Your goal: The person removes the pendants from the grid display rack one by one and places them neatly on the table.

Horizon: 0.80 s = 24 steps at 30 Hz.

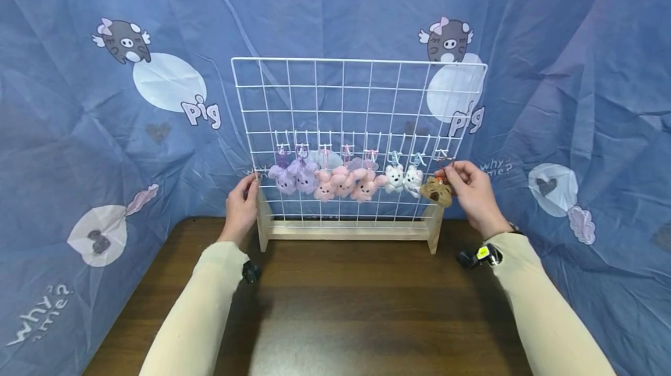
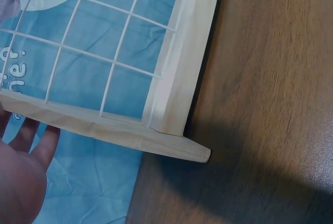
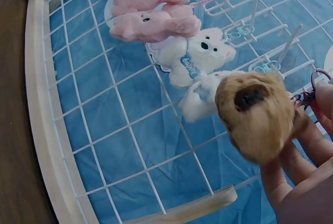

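Note:
My right hand [image 1: 476,195] pinches the metal clasp and ring [image 3: 316,86] of a brown plush keychain [image 1: 438,191] at the right side of a white wire grid rack [image 1: 343,86]. In the right wrist view the brown plush [image 3: 255,120] dangles in front of the fingers and partly covers a white plush. My left hand [image 1: 242,207] grips the rack's left edge; in the left wrist view its fingers [image 2: 47,143] reach behind the wooden upright [image 2: 104,130]. Whether the brown keychain's ring touches a hook is too small to tell.
Purple plush keychains [image 1: 295,177], pink ones [image 1: 343,183] and white ones [image 1: 403,178] hang in a row on hooks across the grid. The rack's wooden base [image 1: 348,230] stands on a brown wooden table [image 1: 356,306]. Blue patterned cloth [image 1: 367,3] surrounds the back and sides.

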Each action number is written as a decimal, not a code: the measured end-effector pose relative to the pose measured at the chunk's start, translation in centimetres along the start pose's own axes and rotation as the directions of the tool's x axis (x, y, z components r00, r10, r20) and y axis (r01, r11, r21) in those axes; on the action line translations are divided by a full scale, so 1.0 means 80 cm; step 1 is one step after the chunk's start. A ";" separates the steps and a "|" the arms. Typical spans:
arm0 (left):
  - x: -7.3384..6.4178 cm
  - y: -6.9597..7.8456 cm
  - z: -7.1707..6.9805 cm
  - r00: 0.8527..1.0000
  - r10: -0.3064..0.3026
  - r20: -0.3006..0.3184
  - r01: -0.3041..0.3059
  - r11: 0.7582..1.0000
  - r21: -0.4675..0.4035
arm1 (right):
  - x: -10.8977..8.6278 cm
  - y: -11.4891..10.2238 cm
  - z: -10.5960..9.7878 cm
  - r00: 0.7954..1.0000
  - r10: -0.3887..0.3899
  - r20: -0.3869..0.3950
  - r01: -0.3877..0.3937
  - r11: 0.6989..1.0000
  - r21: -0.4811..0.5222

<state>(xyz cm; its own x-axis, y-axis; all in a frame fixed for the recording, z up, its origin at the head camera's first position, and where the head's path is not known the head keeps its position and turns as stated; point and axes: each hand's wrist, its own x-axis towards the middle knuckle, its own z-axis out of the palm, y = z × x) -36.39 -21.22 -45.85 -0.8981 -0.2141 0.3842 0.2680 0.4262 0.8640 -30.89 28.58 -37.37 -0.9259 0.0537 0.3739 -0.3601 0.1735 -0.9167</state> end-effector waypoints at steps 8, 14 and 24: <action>-0.001 0.002 -0.001 1.000 -0.003 0.005 0.003 1.000 0.022 | -0.004 -0.009 0.002 0.997 -0.073 -0.037 0.074 0.997 0.029; 0.000 0.002 0.000 1.000 -0.001 0.008 0.001 1.000 0.013 | -0.005 -0.020 0.005 0.995 -0.085 -0.047 0.088 0.995 0.057; -0.002 0.001 0.000 1.000 0.003 0.015 -0.003 1.000 0.004 | -0.018 -0.030 0.008 0.999 -0.043 0.033 0.038 0.991 0.127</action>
<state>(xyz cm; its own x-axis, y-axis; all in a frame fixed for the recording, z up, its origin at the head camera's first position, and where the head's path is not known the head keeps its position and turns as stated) -36.27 -21.15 -45.85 -0.9024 -0.1999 0.3817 0.2690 0.4307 0.8615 -28.72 27.44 -35.80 -0.9129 0.0133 0.4079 -0.4068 0.0496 -0.9122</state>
